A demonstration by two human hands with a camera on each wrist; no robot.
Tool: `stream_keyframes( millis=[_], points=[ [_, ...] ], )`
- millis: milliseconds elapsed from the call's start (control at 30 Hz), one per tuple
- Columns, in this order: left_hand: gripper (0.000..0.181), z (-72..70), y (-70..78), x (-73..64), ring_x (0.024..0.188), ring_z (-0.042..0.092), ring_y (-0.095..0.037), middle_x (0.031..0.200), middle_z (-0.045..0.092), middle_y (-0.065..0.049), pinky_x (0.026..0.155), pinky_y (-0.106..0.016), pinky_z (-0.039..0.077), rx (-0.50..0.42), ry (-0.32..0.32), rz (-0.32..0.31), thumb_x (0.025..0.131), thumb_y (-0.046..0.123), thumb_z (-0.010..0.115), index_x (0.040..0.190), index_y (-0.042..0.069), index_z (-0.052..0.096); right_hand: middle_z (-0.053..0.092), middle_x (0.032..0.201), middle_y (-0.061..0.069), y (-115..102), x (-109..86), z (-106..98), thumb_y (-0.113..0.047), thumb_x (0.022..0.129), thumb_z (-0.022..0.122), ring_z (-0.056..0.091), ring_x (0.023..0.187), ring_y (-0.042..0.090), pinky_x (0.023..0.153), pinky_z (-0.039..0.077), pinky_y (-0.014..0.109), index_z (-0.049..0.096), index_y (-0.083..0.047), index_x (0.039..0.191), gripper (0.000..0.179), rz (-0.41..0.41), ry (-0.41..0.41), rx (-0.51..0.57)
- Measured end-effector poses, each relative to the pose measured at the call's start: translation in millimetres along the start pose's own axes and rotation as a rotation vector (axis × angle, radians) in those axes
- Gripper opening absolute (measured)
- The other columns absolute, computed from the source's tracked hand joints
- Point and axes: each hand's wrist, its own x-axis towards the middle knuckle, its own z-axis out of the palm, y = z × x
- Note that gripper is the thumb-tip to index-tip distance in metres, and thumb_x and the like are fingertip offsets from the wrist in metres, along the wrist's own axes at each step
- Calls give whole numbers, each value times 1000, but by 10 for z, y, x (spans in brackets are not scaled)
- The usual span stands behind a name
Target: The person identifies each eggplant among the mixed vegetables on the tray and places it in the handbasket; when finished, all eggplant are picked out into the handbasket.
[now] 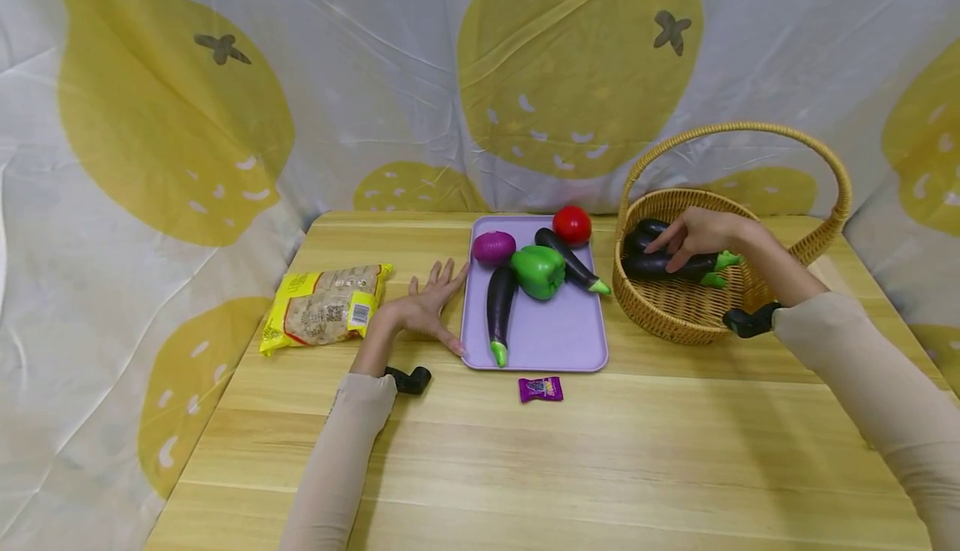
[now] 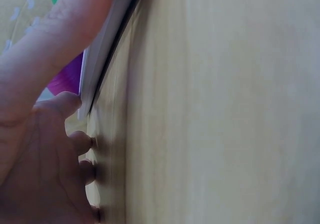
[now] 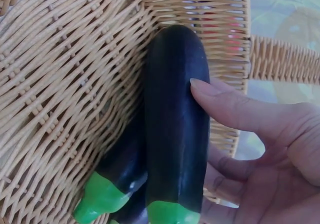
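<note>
Inside the wicker basket (image 1: 675, 318), my right hand (image 1: 705, 232) grips a dark eggplant (image 3: 176, 119), thumb on one side and fingers behind it. Other eggplants (image 3: 117, 169) with green caps lie beneath and beside it. My left hand (image 1: 423, 309) is spread out on the table at the left side of the lilac tray (image 1: 558, 334), its thumb and forefinger at the tray's rim. On the tray are a purple onion (image 1: 493, 247), a green bell pepper (image 1: 538, 272), a red tomato (image 1: 572, 224) and two eggplants, one in front (image 1: 500, 309) and one behind (image 1: 573, 263).
A yellow plastic bag (image 1: 327, 305) of pale contents lies left of my left hand. In front of the tray is a small purple wrapped candy (image 1: 540, 389). The basket's tall handle (image 1: 738, 127) arches above my right hand. A lemon-print curtain (image 1: 360, 76) hangs behind the table.
</note>
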Motion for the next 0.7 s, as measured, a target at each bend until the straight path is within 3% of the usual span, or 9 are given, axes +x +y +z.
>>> stream_keyframes(
  millis=[67, 167, 233, 333, 400, 533, 700],
  points=[
    [147, 4, -1, -3, 156, -30, -39, 170, -28, -19, 121, -71, -18, 4, 1, -2, 69, 49, 94, 166, 21, -14, 63, 131, 34, 12, 13, 4, -3, 84, 82, 62, 119, 45, 84, 57, 29, 71, 1, 127, 45, -1, 4, 0],
    [147, 8, -7, -2, 157, -30, -39, 170, -27, -19, 122, -70, -19, 6, 4, -4, 70, 48, 94, 166, 22, -14, 63, 130, 35, 42, 39, 13, -1, 83, 83, 64, 115, 41, 81, 57, 28, 72, 2, 126, 45, 9, 10, 16],
    [147, 9, -10, -2, 157, -30, -39, 170, -27, -19, 122, -70, -19, 6, 5, -5, 70, 48, 94, 166, 22, -13, 68, 121, 31, 59, 54, 21, 0, 82, 83, 67, 92, 29, 70, 54, 25, 72, 1, 126, 45, 31, 12, 42],
    [147, 8, -13, -6, 157, -30, -38, 170, -27, -19, 122, -70, -19, 5, 4, -4, 70, 48, 94, 166, 22, -13, 75, 102, 18, 84, 76, 30, 1, 84, 81, 66, 75, 14, 61, 52, 25, 72, 2, 126, 43, 77, -3, 97],
    [147, 7, -14, -9, 157, -30, -39, 170, -27, -19, 122, -70, -19, 8, 5, -2, 70, 48, 94, 166, 22, -13, 76, 90, 10, 93, 86, 31, 2, 87, 78, 67, 67, 11, 60, 56, 28, 72, 2, 126, 40, 105, -18, 134],
    [147, 4, -15, -13, 157, -30, -39, 170, -27, -19, 122, -70, -19, 14, 8, 2, 70, 48, 94, 166, 21, -13, 79, 85, 8, 88, 94, 17, 3, 91, 73, 77, 81, 17, 66, 61, 33, 71, 5, 127, 36, 109, -37, 150],
    [147, 9, -23, -8, 157, -30, -39, 170, -27, -19, 122, -71, -19, 10, 8, 5, 70, 48, 94, 166, 21, -12, 80, 92, 9, 28, 40, -18, -3, 93, 74, 74, 83, 17, 71, 61, 32, 66, 7, 133, 42, 76, -48, 85]
  ],
)
